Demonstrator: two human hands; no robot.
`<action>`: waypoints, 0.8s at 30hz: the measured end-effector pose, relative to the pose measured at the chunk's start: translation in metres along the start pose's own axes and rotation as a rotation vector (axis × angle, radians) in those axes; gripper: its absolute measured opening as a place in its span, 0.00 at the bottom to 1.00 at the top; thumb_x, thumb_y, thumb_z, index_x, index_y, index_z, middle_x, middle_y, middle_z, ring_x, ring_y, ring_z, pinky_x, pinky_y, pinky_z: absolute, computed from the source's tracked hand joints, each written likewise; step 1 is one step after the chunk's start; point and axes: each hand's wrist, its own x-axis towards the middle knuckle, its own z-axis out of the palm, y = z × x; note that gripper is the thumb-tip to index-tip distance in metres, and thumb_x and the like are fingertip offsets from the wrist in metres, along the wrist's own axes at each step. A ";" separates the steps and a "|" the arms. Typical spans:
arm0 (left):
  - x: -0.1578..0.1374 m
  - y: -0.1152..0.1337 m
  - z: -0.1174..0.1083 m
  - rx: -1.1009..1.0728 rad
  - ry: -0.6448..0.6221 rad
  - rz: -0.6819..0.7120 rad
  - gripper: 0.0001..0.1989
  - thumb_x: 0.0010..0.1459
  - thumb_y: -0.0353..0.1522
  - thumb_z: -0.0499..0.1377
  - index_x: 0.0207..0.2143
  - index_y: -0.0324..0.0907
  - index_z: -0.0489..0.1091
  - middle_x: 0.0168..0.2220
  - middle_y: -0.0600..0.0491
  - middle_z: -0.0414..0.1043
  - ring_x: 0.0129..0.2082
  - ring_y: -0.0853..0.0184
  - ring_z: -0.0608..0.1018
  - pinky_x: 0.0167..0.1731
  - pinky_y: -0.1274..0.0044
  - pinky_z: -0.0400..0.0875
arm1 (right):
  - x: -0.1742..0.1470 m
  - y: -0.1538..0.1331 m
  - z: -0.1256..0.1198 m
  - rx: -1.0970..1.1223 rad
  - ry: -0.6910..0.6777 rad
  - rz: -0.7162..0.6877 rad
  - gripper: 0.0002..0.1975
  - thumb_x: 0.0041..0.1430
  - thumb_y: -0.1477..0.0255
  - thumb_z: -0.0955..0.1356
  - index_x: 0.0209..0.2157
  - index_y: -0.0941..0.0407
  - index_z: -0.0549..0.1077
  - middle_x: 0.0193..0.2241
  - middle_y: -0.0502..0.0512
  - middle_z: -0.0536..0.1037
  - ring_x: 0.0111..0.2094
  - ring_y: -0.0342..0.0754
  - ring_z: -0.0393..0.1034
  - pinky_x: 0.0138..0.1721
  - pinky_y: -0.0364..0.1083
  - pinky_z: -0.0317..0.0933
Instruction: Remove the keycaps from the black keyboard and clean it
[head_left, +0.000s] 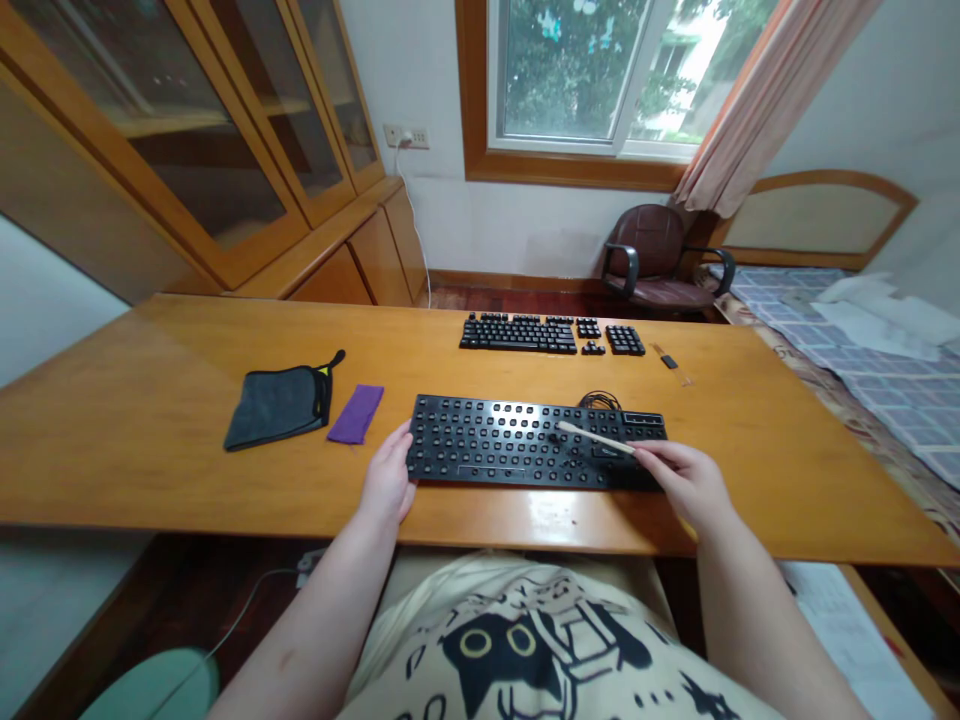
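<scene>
A black keyboard (487, 440) with its keycaps off lies in front of me on the wooden desk, its switches bare. My left hand (386, 475) is closed on its left edge, thumb on the side and fingers partly hidden. Between the fingertips of my right hand (686, 480) is a thin pale stick that looks like a cotton swab (600, 438). Its tip is over the switches right of the middle, beside small dark clumps of dirt (556, 438). My right hand hides part of the keyboard's right end. A coiled black cable (600, 401) lies behind the keyboard.
Loose black keycaps (517, 334) are laid out in keyboard order at the desk's far side. Near them is a small dark item (669, 362). A grey pouch (277, 408) and a folded purple cloth (358, 414) lie left. A chair (652, 255) stands beyond the desk (150, 430).
</scene>
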 end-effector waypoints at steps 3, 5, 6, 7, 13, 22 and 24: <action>0.000 0.000 0.000 -0.017 -0.024 0.016 0.15 0.50 0.33 0.61 0.42 0.39 0.72 0.39 0.47 0.77 0.45 0.61 0.76 0.50 0.66 0.65 | 0.000 -0.008 0.011 0.009 -0.098 -0.034 0.14 0.56 0.61 0.65 0.36 0.54 0.78 0.36 0.57 0.80 0.38 0.54 0.73 0.42 0.52 0.67; -0.001 0.000 0.001 -0.043 -0.047 0.020 0.17 0.49 0.36 0.62 0.42 0.38 0.72 0.40 0.46 0.77 0.46 0.60 0.75 0.51 0.66 0.65 | 0.001 -0.013 0.019 -0.006 -0.117 -0.064 0.15 0.58 0.63 0.64 0.39 0.54 0.77 0.38 0.57 0.79 0.40 0.53 0.73 0.43 0.52 0.66; -0.001 0.001 0.001 -0.053 -0.056 0.021 0.18 0.49 0.37 0.63 0.41 0.38 0.72 0.40 0.46 0.76 0.46 0.60 0.75 0.51 0.66 0.65 | 0.001 -0.015 0.022 -0.014 -0.127 -0.076 0.15 0.58 0.63 0.63 0.41 0.53 0.77 0.39 0.57 0.79 0.41 0.53 0.72 0.44 0.53 0.66; -0.002 0.001 0.001 -0.058 -0.062 0.023 0.19 0.48 0.38 0.63 0.41 0.37 0.72 0.40 0.46 0.76 0.47 0.60 0.75 0.51 0.66 0.65 | 0.001 -0.017 0.025 -0.020 -0.136 -0.081 0.15 0.59 0.63 0.63 0.41 0.53 0.77 0.39 0.56 0.79 0.41 0.53 0.72 0.44 0.53 0.65; -0.002 -0.001 0.000 -0.057 -0.078 0.026 0.20 0.48 0.39 0.63 0.42 0.39 0.72 0.42 0.45 0.76 0.48 0.59 0.74 0.51 0.65 0.65 | 0.009 -0.036 0.042 -0.017 -0.243 -0.044 0.13 0.58 0.65 0.64 0.40 0.51 0.77 0.39 0.54 0.79 0.42 0.52 0.73 0.46 0.53 0.65; -0.003 -0.004 0.001 -0.066 -0.098 0.034 0.21 0.49 0.39 0.63 0.43 0.37 0.72 0.43 0.45 0.75 0.48 0.59 0.74 0.52 0.66 0.63 | 0.051 -0.093 0.085 -0.105 -0.388 -0.210 0.11 0.59 0.67 0.64 0.38 0.48 0.77 0.38 0.50 0.79 0.40 0.51 0.74 0.44 0.50 0.66; -0.003 -0.004 0.001 -0.067 -0.099 0.036 0.21 0.51 0.40 0.62 0.44 0.37 0.71 0.43 0.44 0.75 0.48 0.59 0.74 0.52 0.66 0.63 | 0.058 -0.109 0.098 -0.137 -0.408 -0.253 0.11 0.59 0.66 0.64 0.38 0.47 0.77 0.39 0.49 0.79 0.41 0.51 0.73 0.43 0.50 0.65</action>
